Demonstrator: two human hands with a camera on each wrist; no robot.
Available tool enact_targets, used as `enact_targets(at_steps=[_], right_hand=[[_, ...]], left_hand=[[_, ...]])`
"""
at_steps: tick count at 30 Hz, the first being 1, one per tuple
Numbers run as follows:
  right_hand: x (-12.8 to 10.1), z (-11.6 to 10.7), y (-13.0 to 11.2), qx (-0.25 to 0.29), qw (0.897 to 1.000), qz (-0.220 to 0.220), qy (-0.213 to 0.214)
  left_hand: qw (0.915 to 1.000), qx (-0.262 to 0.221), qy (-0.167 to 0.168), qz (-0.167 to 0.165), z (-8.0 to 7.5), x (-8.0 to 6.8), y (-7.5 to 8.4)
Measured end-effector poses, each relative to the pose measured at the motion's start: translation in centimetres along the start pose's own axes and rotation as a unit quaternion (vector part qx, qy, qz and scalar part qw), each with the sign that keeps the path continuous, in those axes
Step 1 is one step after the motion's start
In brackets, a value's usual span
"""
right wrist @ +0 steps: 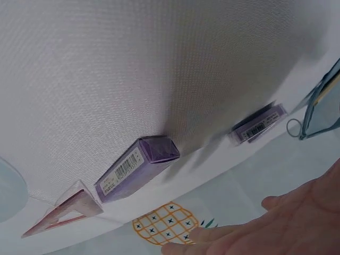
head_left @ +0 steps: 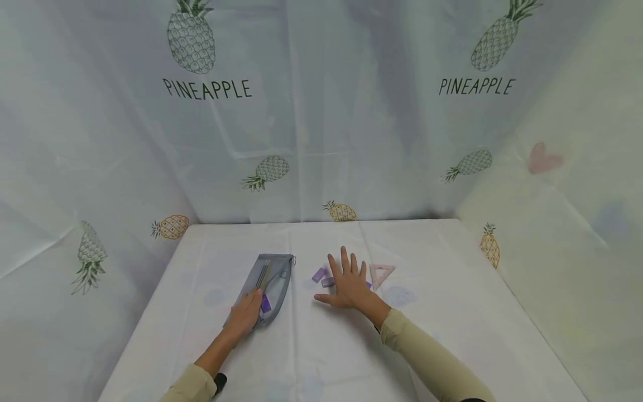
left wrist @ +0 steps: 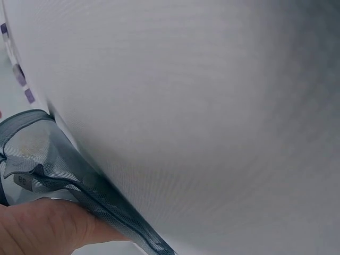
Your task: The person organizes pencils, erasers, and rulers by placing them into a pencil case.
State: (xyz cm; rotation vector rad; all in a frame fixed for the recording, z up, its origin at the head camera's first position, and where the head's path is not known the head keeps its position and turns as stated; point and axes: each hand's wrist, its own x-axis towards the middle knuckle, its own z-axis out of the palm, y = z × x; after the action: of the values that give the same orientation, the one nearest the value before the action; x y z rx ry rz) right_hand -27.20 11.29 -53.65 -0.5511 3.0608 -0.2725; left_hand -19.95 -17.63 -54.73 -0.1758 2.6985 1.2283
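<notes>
A grey mesh pencil pouch lies left of centre on the white tablecloth, with pens and a purple item inside. My left hand grips its near end; in the left wrist view my thumb presses against the mesh pouch. To its right my right hand lies open, palm down and fingers spread, beside two purple erasers. The right wrist view shows one purple eraser close by, a second eraser farther off, and my open right hand just short of them.
A pink triangle ruler lies just right of my right hand, also seen as a ruler in the right wrist view. The cloth-covered table is enclosed by pineapple-print curtains behind and at both sides.
</notes>
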Motion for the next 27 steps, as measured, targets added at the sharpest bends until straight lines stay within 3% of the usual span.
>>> enact_targets(at_steps=[16,23,27], right_hand=[[1.3,-0.1,0.0,0.009,0.998,0.035,-0.051],[1.4,0.2,0.0,-0.024,0.999,-0.003,-0.040],[1.6,0.4,-0.2,-0.004,0.999,-0.014,-0.036]], left_hand=[[0.9999,-0.015,0.000,0.007,0.1,0.0,-0.1],[0.9998,-0.019,0.001,0.003,0.2,0.0,-0.1],[0.9999,-0.016,-0.001,-0.001,0.2,-0.1,0.0]])
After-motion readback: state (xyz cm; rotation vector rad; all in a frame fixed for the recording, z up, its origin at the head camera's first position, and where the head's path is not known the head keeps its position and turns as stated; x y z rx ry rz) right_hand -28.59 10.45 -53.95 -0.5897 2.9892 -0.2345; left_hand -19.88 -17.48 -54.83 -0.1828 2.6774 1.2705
